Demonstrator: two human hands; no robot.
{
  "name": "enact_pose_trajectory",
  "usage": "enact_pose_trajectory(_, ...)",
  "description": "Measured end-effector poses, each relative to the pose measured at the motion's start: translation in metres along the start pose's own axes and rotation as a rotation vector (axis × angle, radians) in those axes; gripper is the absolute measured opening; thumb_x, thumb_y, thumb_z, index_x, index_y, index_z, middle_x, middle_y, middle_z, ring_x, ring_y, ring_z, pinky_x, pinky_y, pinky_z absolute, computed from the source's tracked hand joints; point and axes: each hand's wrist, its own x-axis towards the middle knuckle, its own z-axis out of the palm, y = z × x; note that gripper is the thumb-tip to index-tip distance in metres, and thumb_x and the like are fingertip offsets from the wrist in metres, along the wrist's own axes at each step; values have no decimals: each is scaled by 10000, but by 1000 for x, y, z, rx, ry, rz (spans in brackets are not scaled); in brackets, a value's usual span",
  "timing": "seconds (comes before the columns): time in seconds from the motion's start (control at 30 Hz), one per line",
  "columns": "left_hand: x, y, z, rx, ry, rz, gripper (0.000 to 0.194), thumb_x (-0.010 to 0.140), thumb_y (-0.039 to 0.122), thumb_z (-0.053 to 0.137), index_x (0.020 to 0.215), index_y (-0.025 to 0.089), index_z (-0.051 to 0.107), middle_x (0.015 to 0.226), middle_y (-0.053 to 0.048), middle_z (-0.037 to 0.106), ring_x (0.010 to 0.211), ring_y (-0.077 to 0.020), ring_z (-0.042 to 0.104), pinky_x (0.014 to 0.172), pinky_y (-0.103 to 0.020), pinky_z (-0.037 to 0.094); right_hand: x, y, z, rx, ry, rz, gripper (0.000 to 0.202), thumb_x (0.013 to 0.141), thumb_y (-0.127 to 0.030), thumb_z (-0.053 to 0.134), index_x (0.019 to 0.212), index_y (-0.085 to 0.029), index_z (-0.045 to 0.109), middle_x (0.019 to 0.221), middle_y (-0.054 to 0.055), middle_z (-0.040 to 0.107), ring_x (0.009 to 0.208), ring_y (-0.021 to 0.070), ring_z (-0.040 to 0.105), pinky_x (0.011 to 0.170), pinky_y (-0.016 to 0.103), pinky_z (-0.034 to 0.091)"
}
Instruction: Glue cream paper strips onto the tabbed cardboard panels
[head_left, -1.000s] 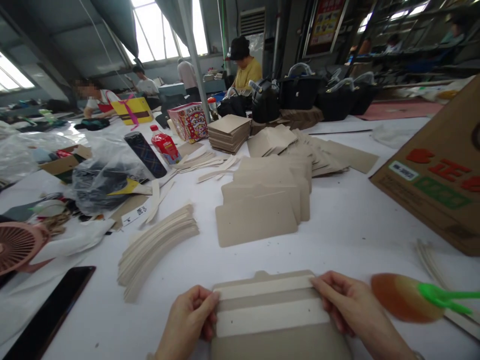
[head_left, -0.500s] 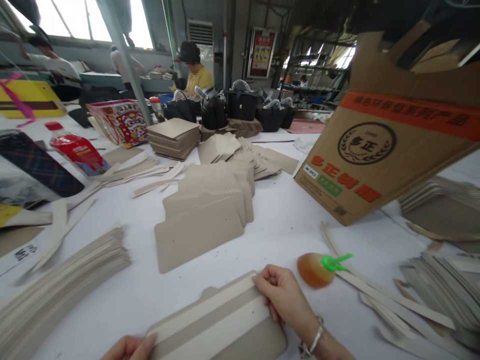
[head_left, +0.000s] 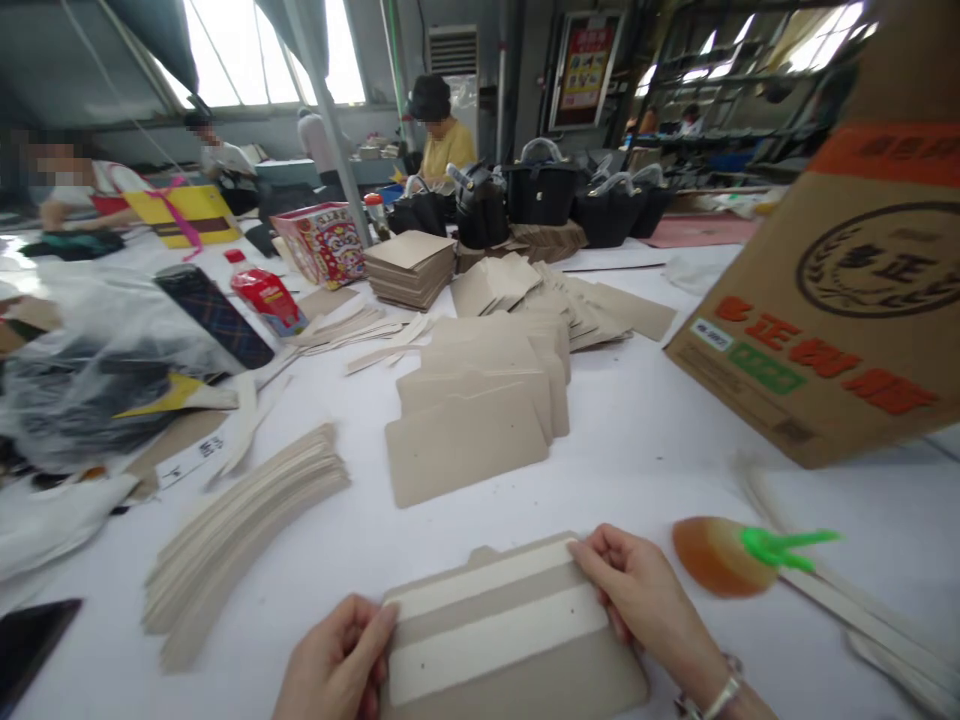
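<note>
Between my hands lies a grey-beige cardboard panel (head_left: 517, 690) with rounded corners and a small tab on its far edge. Two pale strips (head_left: 495, 650) run across its face. My left hand (head_left: 341, 650) pinches the panel's left edge, thumb on top by the end of the upper strip. At the upper right, my right hand (head_left: 637, 590) grips the panel with its thumb over that strip's other end; a bracelet circles the wrist. Close to the right hand sits a glue bottle (head_left: 720, 555) with amber contents and a green nozzle. Overlapping cardboard panels (head_left: 465, 445) spread just beyond.
A fanned stack of strips (head_left: 247, 540) lies at left, near a plastic bag (head_left: 112, 340) and a red-labelled bottle (head_left: 262, 290). A large carton (head_left: 817, 350) stands at right. Black handbags (head_left: 544, 200) and a person in yellow (head_left: 448, 150) are farther back.
The view has swung left, so the scene sits farther right. More of my left hand shows now. Both hands keep their hold on the panel, thumbs on the upper strip.
</note>
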Motion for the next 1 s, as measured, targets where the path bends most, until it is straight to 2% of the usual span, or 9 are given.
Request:
enact_pose_trajectory(0.3, -1, 6, 5, 9, 67, 23, 433, 751, 623, 506, 643, 206, 450, 450, 63, 517, 302, -69, 425, 313, -176, 284, 9, 17, -4, -159, -34, -11, 426, 798, -605, 462, 640, -210, 436, 414, -84, 414, 291, 62, 361, 341, 181, 195)
enact_pose_trajectory(0.53, -1, 5, 6, 26, 75, 54, 336, 788, 517, 485, 652, 212, 441, 445, 62, 524, 286, -74, 425, 290, -176, 275, 10, 17, -4, -267, -6, -14, 420, 788, -610, 440, 624, -225, 415, 315, -84, 371, 283, 81, 354, 346, 185, 230)
enact_pose_trajectory(0.7, -4, 9, 6, 80, 111, 94, 248, 807, 448, 471, 704, 229, 416, 453, 87, 495, 279, -78, 400, 276, -183, 243, 12, 17, -4, -233, 19, -17, 392, 757, -630, 439, 728, -240, 414, 348, -97, 397, 254, 90, 338, 304, 180, 177)
enact_pose_trajectory(0.9, -9, 16, 7, 185, 157, 182, 185, 825, 394, 465, 760, 221, 472, 510, 88, 460, 357, -79, 416, 359, -201, 258, 15, 20, -5, -209, 6, -103, 372, 756, -600, 469, 724, -233, 426, 401, -87, 440, 263, 76, 357, 320, 184, 185)
enact_pose_trajectory(1.0, -11, 16, 6, 242, 180, 210, 185, 835, 383, 456, 765, 216, 495, 508, 75, 470, 411, -99, 438, 416, -222, 276, 15, 20, -4, -197, -19, -62, 388, 727, -618, 484, 685, -234, 442, 360, -84, 415, 256, 81, 336, 312, 187, 197)
